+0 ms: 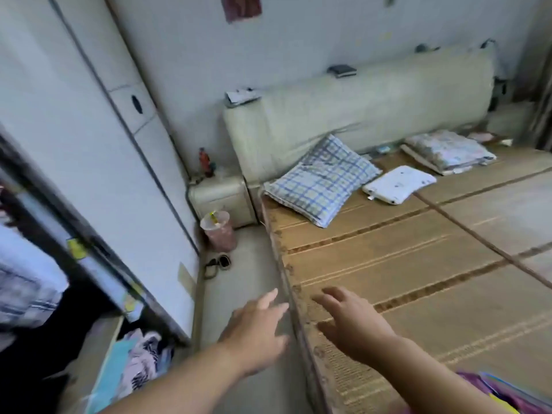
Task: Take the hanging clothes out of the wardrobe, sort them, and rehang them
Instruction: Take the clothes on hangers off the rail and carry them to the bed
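Both hands empty, fingers spread.
Left hand over floor, right hand over bed; wardrobe to their left.

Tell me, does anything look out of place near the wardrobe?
Yes: pink and dark patterned clothes lie crumpled in a heap at the foot of the white sliding-door wardrobe, not on hangers.

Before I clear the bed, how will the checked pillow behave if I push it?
The checked pillow looks soft and puffy, so probably light and floppy. It seems to lean on the headboard, so a push may flop it flat. The woven mat looks smooth; it should slide.
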A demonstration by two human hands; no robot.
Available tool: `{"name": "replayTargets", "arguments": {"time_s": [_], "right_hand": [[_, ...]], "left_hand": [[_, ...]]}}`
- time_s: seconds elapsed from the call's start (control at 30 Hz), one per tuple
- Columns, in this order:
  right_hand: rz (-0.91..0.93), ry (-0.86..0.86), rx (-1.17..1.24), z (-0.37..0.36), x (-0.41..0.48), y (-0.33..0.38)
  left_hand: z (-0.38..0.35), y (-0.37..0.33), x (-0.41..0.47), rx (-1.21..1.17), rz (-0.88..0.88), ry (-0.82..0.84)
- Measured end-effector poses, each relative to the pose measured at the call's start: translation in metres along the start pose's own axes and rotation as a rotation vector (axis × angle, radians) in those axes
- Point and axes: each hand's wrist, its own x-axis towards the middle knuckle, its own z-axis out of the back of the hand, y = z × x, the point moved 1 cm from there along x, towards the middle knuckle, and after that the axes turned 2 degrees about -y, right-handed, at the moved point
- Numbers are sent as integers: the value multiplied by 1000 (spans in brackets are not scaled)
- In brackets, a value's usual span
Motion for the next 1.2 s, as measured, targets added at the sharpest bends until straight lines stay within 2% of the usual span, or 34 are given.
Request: {"name": "replayTargets", "arguments": {"time_s": [0.17,0.3,0.47,0.57,0.63,0.8,0.87,1.03,1.2], "right_hand": [[287,9,-6,26,68,152],[506,-69,56,49,105,287],[763,-186,105,70,126,427],[894,-188,211,87,130,493],[961,-195,275,100,137,531],[1091,-215,380,127,170,599],[1124,-217,385,138,191,622],[1190,-201,379,167,249,674],[1239,-193,408,195,302,727]], "left_hand": [[94,105,-92,48,208,-261],[169,169,-174,85,391,-490],[252,221,-263,181,580,-793],[292,234,-300,277,692,-932],[316,236,-317,413,778,-992],[373,237,-350,817,813,-1107],[397,245,-357,908,914,-1126],[458,258,-367,1079,1089,-1299],[499,259,-361,1145,1252,-1341]]}}
